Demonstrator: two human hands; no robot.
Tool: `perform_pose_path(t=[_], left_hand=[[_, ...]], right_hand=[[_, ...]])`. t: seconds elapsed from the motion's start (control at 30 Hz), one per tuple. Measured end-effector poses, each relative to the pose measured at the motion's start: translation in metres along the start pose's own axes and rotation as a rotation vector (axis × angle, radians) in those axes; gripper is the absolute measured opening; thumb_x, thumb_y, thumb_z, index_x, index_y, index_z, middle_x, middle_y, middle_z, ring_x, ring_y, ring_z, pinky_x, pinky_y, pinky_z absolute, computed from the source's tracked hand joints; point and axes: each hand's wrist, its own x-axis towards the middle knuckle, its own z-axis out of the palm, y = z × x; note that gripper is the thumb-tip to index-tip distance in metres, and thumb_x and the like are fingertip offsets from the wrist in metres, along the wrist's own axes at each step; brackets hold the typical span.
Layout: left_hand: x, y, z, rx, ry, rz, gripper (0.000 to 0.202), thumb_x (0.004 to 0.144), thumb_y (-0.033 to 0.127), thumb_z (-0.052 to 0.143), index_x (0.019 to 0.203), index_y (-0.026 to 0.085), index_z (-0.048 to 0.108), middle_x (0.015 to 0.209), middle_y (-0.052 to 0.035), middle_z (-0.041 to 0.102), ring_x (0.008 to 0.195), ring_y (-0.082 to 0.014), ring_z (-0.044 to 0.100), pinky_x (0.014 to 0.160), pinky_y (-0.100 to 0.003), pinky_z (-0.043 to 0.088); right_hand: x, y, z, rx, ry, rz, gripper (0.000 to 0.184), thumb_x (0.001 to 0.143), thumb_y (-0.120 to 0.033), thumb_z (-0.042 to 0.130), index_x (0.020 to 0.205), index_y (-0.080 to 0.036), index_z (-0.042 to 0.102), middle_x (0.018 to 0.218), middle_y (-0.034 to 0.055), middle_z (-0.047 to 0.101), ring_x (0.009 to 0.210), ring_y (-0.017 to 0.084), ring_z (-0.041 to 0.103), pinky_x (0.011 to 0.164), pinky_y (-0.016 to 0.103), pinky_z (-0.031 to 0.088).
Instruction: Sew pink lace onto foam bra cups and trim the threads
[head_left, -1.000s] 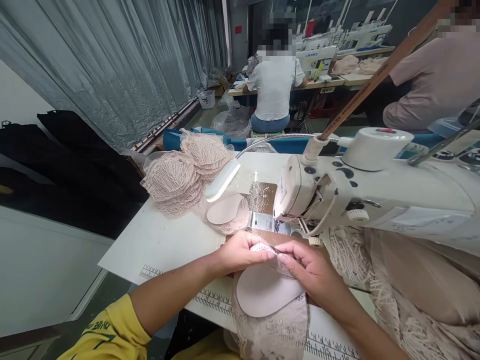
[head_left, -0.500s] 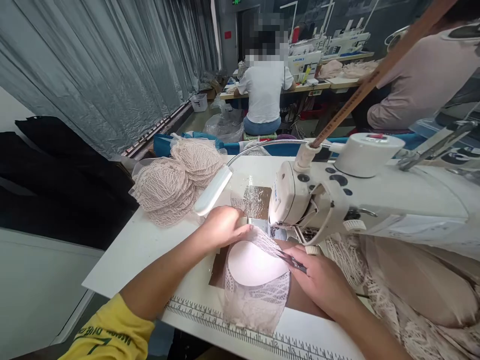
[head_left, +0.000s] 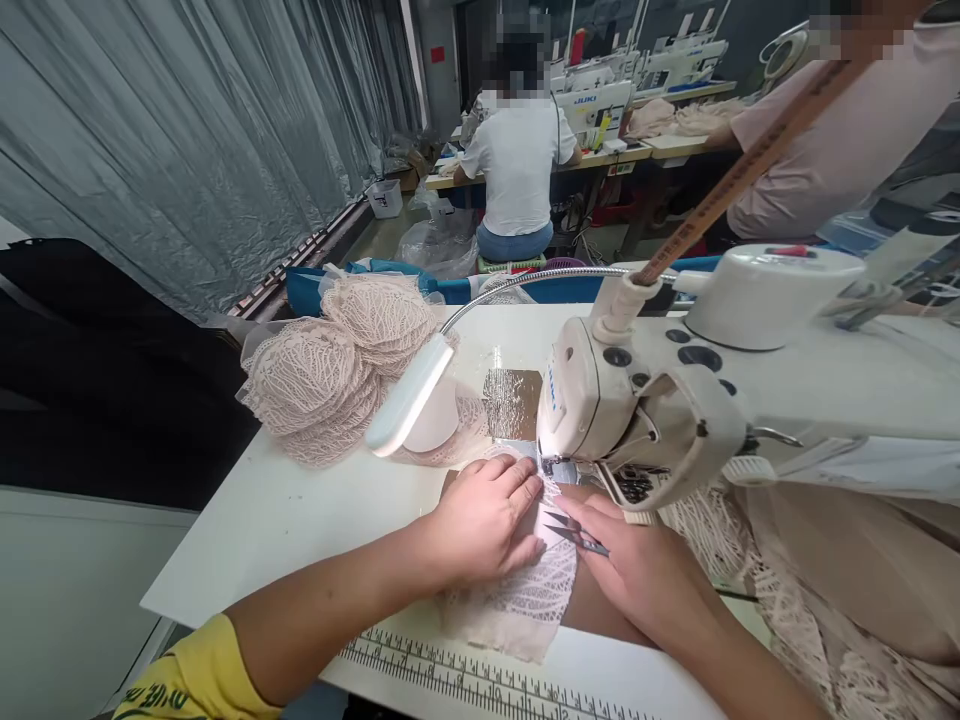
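My left hand (head_left: 491, 515) lies flat, fingers stretched out, on a pale pink lace bra cup piece (head_left: 536, 590) just in front of the sewing machine's needle area (head_left: 553, 465). Much of the white cup is hidden under that hand. In my right hand (head_left: 626, 545) is a pair of small dark thread snips (head_left: 576, 535), blades pointing left over the lace. The thumb and fingertips of this hand rest by the lace's right edge. Behind the needle, more lace with a white cup (head_left: 435, 418) lies on the table.
Stacked lace cups (head_left: 307, 385) lie at the table's back left. A lamp (head_left: 409, 395) on a bendable neck hangs over the table. A printed ruler (head_left: 465, 675) runs along the front edge. Beige lace fabric (head_left: 832, 560) is heaped at right. Two people (head_left: 517, 170) sit beyond.
My left hand has gone from pinching the lace's upper edge to lying flat over the cup. Lace with a white cup now shows behind the needle. The snips stay in my right hand.
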Motion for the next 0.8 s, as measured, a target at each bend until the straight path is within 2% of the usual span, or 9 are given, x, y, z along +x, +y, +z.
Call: perform_pose_path(t=[0.17, 0.27, 0.4, 0.53, 0.67, 0.8], left_hand=[[0.007, -0.009, -0.007, 0.030, -0.057, 0.036, 0.062, 0.086, 0.046, 0.047, 0.134, 0.007, 0.044, 0.133, -0.0172, 0.050, 0.112, -0.0310, 0.048, 0.091, -0.042, 0.042], [0.012, -0.015, -0.008, 0.058, -0.072, 0.072, 0.062, 0.084, 0.047, 0.048, 0.132, 0.007, 0.047, 0.129, -0.0170, 0.053, 0.110, -0.0310, 0.048, 0.090, -0.041, 0.042], [0.018, -0.027, -0.010, 0.064, -0.058, 0.143, 0.055, 0.081, 0.044, 0.050, 0.123, 0.009, 0.054, 0.123, -0.0152, 0.057, 0.109, -0.0299, 0.048, 0.093, -0.040, 0.039], [0.021, -0.035, -0.012, 0.070, -0.051, 0.189, 0.045, 0.079, 0.039, 0.051, 0.113, 0.010, 0.060, 0.120, -0.0146, 0.058, 0.111, -0.0306, 0.048, 0.095, -0.042, 0.038], [0.018, -0.036, -0.009, 0.070, 0.024, 0.242, 0.041, 0.078, 0.028, 0.050, 0.113, 0.011, 0.060, 0.120, -0.0150, 0.059, 0.113, -0.0301, 0.048, 0.102, -0.046, 0.031], [0.016, -0.033, -0.006, 0.065, 0.108, 0.327, 0.039, 0.083, 0.022, 0.047, 0.118, 0.007, 0.057, 0.115, -0.0156, 0.061, 0.110, -0.0276, 0.050, 0.104, -0.047, 0.029]], right_hand=[[0.002, 0.001, 0.006, -0.063, 0.058, -0.028, 0.038, 0.084, -0.017, 0.039, 0.107, -0.023, 0.069, 0.091, 0.0094, 0.072, 0.086, 0.027, 0.066, 0.068, 0.037, 0.055], [0.001, 0.003, 0.012, -0.063, 0.113, -0.028, 0.041, 0.082, -0.012, 0.039, 0.105, -0.025, 0.070, 0.089, 0.0074, 0.072, 0.084, 0.024, 0.066, 0.067, 0.034, 0.054], [-0.001, 0.003, 0.017, -0.083, 0.163, -0.037, 0.044, 0.080, -0.009, 0.039, 0.107, -0.027, 0.068, 0.088, 0.0053, 0.072, 0.073, 0.020, 0.066, 0.061, 0.030, 0.053], [-0.002, 0.002, 0.015, -0.106, 0.138, -0.044, 0.045, 0.077, -0.009, 0.040, 0.107, -0.027, 0.069, 0.086, 0.0056, 0.072, 0.063, 0.019, 0.064, 0.055, 0.030, 0.051], [-0.004, 0.006, 0.015, -0.127, 0.107, -0.093, 0.040, 0.079, -0.013, 0.042, 0.101, -0.028, 0.072, 0.085, 0.0056, 0.072, 0.064, 0.020, 0.064, 0.053, 0.030, 0.050], [-0.006, 0.008, 0.023, -0.133, 0.166, -0.091, 0.040, 0.083, -0.016, 0.042, 0.108, -0.029, 0.070, 0.086, 0.0054, 0.073, 0.067, 0.020, 0.065, 0.058, 0.031, 0.051]])
